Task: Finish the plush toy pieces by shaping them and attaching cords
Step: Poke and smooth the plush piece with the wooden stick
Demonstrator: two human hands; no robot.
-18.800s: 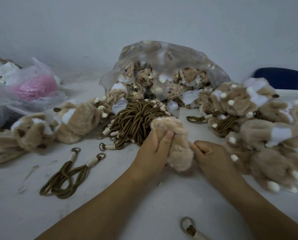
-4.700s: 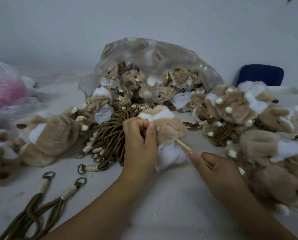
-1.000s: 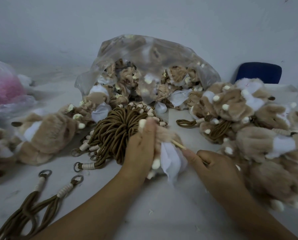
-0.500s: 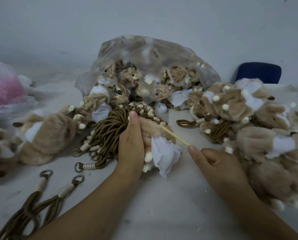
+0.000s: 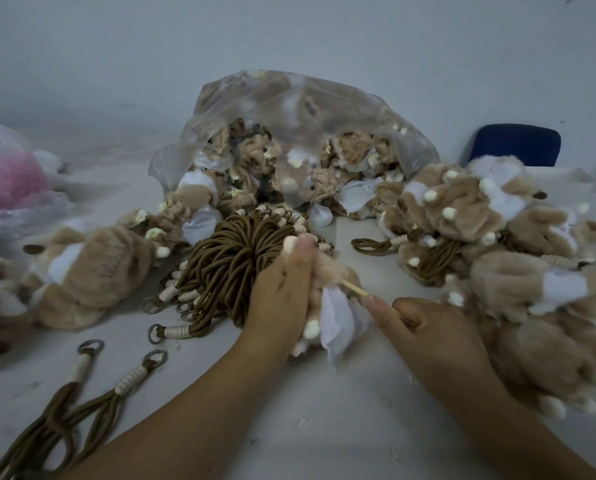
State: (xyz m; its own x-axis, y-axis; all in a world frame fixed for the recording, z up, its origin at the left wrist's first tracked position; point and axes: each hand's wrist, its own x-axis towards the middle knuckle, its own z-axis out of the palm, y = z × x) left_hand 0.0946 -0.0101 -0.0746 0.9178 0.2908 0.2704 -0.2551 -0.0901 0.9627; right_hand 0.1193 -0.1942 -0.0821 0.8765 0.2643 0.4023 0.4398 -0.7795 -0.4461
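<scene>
The left hand grips a tan-and-white plush piece just above a white table. The right hand pinches a thin wooden stick whose tip is sunk into the piece. The tabletop is scuffed and flecked with lint. A bundle of brown cords lies just behind the left hand. Farther back, a clear bag of plush pieces sits before a plain pale wall. A blue chair back stands at the right.

L hand grips plush, R hand pinches stick.
</scene>
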